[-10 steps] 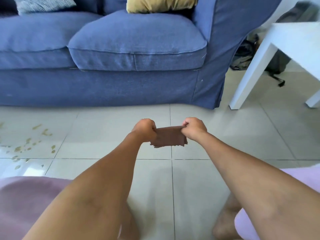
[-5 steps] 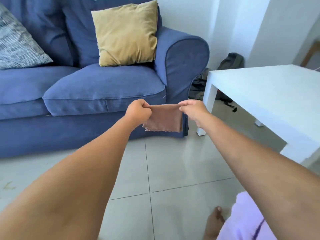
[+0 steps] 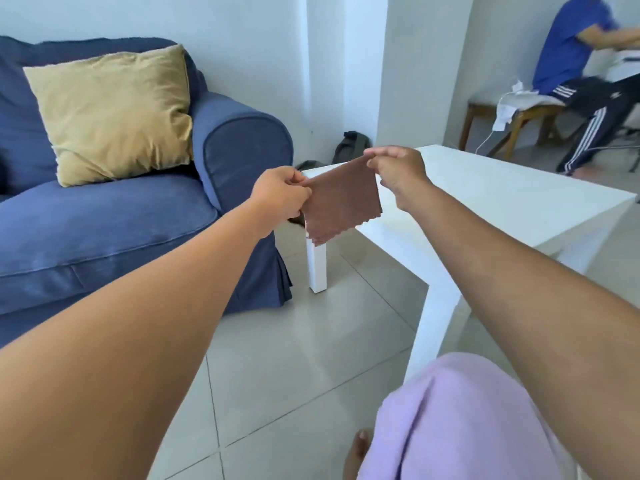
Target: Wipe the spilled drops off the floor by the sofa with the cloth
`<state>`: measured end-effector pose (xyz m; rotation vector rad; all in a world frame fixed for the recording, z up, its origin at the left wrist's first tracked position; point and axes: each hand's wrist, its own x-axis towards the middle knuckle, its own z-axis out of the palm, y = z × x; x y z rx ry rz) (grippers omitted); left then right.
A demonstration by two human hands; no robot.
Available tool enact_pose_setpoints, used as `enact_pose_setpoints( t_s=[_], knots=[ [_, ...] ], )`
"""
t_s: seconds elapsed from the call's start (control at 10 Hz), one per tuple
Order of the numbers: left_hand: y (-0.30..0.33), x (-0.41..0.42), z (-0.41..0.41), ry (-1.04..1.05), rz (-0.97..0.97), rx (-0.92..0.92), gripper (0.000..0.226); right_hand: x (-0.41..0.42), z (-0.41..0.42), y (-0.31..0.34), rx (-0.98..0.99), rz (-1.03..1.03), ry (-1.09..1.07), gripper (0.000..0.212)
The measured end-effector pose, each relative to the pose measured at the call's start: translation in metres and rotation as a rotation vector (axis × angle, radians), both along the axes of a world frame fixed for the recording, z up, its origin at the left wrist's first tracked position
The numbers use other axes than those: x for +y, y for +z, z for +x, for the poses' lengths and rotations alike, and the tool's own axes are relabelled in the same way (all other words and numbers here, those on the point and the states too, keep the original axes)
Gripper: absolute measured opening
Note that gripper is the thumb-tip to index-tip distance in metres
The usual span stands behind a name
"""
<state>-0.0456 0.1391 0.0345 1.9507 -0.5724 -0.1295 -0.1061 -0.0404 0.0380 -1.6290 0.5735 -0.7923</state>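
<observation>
A small brown cloth (image 3: 341, 204) hangs stretched in the air between my two hands, in front of a white table's near corner. My left hand (image 3: 282, 195) pinches its upper left corner. My right hand (image 3: 398, 171) pinches its upper right corner, a little higher. The blue sofa (image 3: 114, 223) fills the left side. The spilled drops are out of view; only bare grey floor tiles (image 3: 304, 362) show below my arms.
A mustard cushion (image 3: 114, 116) leans on the sofa's back. The white low table (image 3: 491, 199) stands right of the sofa, one leg close to the sofa's corner. A dark bag (image 3: 349, 145) lies by the wall. A person in blue (image 3: 581, 74) sits on a wooden bench at far right.
The view has lifted and swung right, away from the stained tiles at the left. My hands have raised the cloth from floor level to table height, still pinching it at both corners.
</observation>
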Motion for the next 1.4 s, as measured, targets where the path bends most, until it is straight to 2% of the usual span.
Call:
enact_pose_setpoints(
  t_s=[0.1, 0.3, 0.5, 0.7, 0.9, 1.0, 1.2, 1.4],
  knots=[
    [0.016, -0.037, -0.019, -0.092, -0.011, 0.016, 0.011, -0.039, -0.018, 0.012, -0.040, -0.002, -0.092, 0.024],
    [0.025, -0.100, -0.048, -0.215, -0.052, 0.130, 0.018, -0.097, -0.052, 0.017, -0.081, -0.016, -0.236, 0.028],
    [0.005, -0.134, -0.046, -0.186, -0.012, 0.294, 0.024, -0.120, -0.056, 0.000, 0.025, -0.107, -0.289, 0.027],
    [-0.015, -0.152, -0.027, -0.063, 0.031, 0.254, 0.025, -0.129, -0.040, -0.022, 0.194, -0.204, -0.301, 0.029],
    [-0.035, -0.164, -0.009, 0.060, 0.071, 0.161, 0.017, -0.135, -0.018, -0.042, 0.276, -0.197, -0.332, 0.026],
    [-0.044, -0.167, -0.004, 0.098, 0.070, 0.128, 0.022, -0.138, -0.007, -0.053, 0.301, -0.177, -0.331, 0.024],
    [-0.057, -0.168, 0.000, 0.052, 0.123, 0.116, 0.041, -0.140, 0.000, -0.064, 0.412, -0.224, -0.297, 0.038],
    [-0.064, -0.132, 0.015, -0.039, 0.297, -0.040, 0.050, -0.120, 0.002, -0.061, 0.495, -0.355, -0.295, 0.042]
  ],
)
